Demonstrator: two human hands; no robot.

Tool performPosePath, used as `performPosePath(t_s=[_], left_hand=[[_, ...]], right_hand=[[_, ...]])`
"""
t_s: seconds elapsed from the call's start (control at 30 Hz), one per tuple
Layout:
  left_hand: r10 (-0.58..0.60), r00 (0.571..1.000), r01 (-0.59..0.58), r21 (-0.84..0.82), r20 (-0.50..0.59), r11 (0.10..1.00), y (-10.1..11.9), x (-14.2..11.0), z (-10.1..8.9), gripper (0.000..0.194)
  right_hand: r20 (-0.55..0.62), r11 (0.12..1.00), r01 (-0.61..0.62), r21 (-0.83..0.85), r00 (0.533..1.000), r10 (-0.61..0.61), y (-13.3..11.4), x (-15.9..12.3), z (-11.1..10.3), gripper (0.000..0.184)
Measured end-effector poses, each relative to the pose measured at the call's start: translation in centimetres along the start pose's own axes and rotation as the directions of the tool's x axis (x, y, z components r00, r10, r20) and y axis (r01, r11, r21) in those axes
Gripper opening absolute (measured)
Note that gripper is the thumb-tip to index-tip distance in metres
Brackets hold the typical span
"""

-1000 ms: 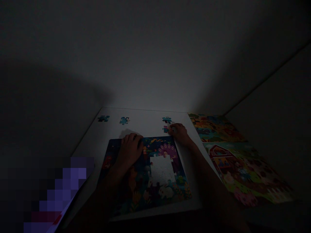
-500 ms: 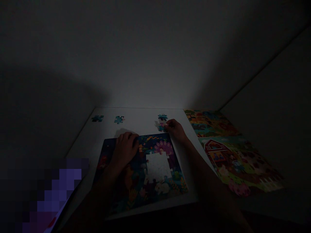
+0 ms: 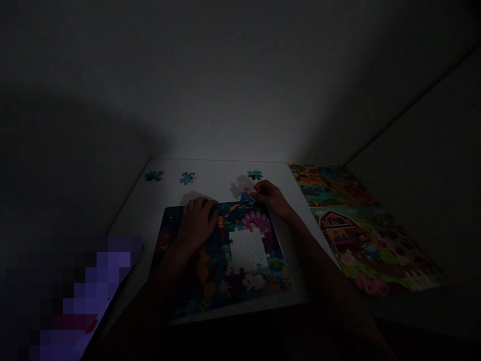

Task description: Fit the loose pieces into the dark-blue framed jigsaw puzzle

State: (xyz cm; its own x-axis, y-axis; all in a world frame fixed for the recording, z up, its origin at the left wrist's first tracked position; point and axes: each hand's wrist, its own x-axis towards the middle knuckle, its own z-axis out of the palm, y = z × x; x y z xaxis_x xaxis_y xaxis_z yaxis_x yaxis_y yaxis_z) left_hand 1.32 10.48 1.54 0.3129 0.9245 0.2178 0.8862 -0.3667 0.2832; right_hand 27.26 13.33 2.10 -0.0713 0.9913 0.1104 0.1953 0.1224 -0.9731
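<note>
A dark, colourful jigsaw puzzle (image 3: 210, 271) lies on the white table, with a blank patch right of its middle. My left hand (image 3: 199, 218) rests flat on its upper left part, fingers slightly apart at the far edge. Just beyond the puzzle's far edge, my right hand (image 3: 271, 199) pinches a pink and teal puzzle piece (image 3: 246, 194) between thumb and fingers. The piece seems lifted, casting a shadow on the table. Beyond this hand lies a teal puzzle piece (image 3: 254, 174). Farther left are another teal piece (image 3: 187, 178) and a darker green piece (image 3: 154, 176).
To the right lie a farm picture (image 3: 361, 250) with a red barn and, behind it, a second animal picture (image 3: 330, 185). A wall (image 3: 221, 100) rises behind the white table (image 3: 221, 173). A blurred-out purple shape (image 3: 112, 265) fills the lower left. The light is dim.
My right hand has raised the pink and teal piece and drawn it slightly toward the puzzle. My left hand stays on the puzzle. The whole view has shifted a little.
</note>
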Motion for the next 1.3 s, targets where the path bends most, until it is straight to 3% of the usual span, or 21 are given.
performPosePath(t_s=[0.23, 0.5, 0.67, 0.9, 1.1, 1.3], left_hand=[[-0.013, 1.000, 0.013, 0.007, 0.003, 1.000, 0.1, 0.1, 0.0, 0.028], [-0.004, 1.000, 0.004, -0.002, -0.001, 1.000, -0.1, 0.0, 0.2, 0.029], [-0.013, 1.000, 0.013, -0.007, 0.004, 1.000, 0.0, 0.0, 0.2, 0.029], [0.004, 1.000, -0.004, 0.009, 0.002, 1.000, -0.1, 0.0, 0.1, 0.028], [-0.003, 1.000, 0.003, 0.020, -0.002, 1.000, 0.0, 0.0, 0.1, 0.027], [0.003, 1.000, -0.003, 0.003, 0.005, 1.000, 0.1, 0.0, -0.1, 0.028]], right_hand=[[0.222, 0.998, -0.067, -0.001, 0.973, 0.065, -1.5, -1.1, 0.9, 0.038], [0.409, 0.994, -0.097, 0.055, 0.910, 0.067, -1.0, -1.5, 1.7, 0.034], [0.446, 0.991, -0.108, 0.073, 0.893, 0.065, -0.8, -1.6, 1.7, 0.033], [0.496, 0.992, -0.123, 0.025, 0.863, 0.095, -1.7, -2.0, 1.6, 0.049], [0.557, 0.995, -0.105, -0.005, 0.826, 0.090, -2.6, -2.1, 1.5, 0.041], [0.557, 0.985, -0.175, 0.007, 0.818, 0.142, -2.4, -2.3, 1.5, 0.033]])
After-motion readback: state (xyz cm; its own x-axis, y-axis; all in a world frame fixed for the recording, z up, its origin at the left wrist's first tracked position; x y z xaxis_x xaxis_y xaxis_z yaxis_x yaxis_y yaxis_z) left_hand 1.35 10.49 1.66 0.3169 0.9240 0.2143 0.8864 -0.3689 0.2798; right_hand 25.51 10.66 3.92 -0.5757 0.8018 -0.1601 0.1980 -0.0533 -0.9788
